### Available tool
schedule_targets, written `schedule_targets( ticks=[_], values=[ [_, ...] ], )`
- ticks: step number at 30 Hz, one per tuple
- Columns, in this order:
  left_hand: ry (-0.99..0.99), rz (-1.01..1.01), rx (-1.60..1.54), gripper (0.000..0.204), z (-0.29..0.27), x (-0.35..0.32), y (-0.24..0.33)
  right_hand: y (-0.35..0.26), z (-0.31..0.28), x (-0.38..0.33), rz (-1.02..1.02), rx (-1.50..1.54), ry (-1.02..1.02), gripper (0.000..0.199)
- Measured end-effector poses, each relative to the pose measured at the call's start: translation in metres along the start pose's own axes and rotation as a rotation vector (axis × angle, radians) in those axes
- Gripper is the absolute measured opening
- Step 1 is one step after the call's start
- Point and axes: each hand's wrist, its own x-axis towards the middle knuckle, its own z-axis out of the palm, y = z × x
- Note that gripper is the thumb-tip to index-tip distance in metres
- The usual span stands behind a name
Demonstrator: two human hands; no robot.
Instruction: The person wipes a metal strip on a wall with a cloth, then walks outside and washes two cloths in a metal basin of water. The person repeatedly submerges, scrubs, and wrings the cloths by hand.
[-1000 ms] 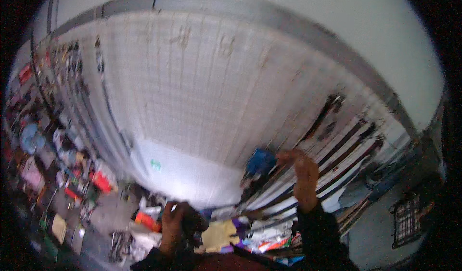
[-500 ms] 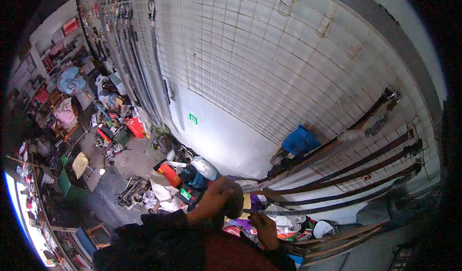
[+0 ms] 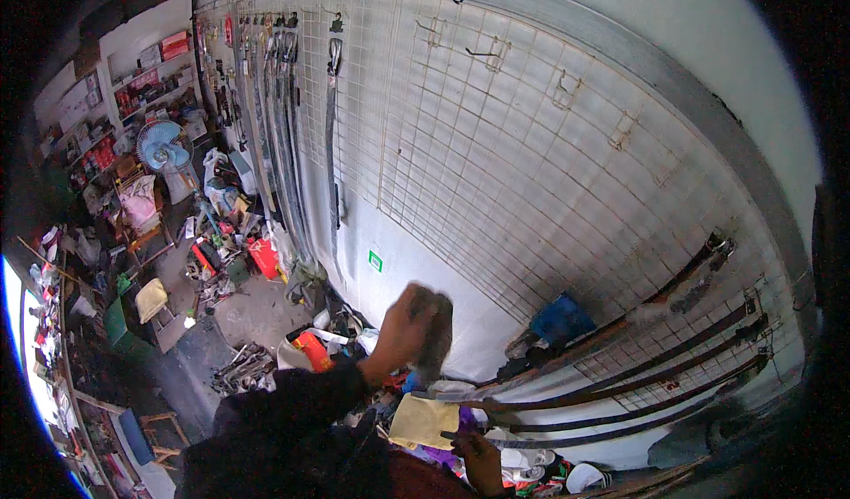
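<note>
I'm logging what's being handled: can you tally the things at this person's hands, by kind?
Grey rag, gripped in the left hand: 1
Yellow cloth: 1
Dark strap at the right hand: 1
Total: 3

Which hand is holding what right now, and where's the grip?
Left hand is closed around a dark grey wad, apparently a cloth, gripped at its upper end; motion blur hides details. Right hand pinches the near end of a long dark belt.
</note>
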Motion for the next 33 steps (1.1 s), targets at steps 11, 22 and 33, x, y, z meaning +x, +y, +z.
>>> schedule_targets(
  ticks=[11, 22, 33],
  values=[
    [0.368, 0.953, 0.474, 0.025, -0.003, 0.257, 0.122, -0.027, 0.002, -0.01, -0.096, -0.346, 0.067, 0.029],
    [0.199, 0.817, 0.242, 0.025, 0.022, 0.296, 0.108, 0.008, 0.02, -0.012, -0.172, -0.231, 0.262, 0.029],
    [0.247, 1.012, 0.297, 0.033, 0.05, 0.293, 0.105, -0.013, 0.028, -0.01, 0.012, 0.022, 0.201, 0.025]
  ],
)
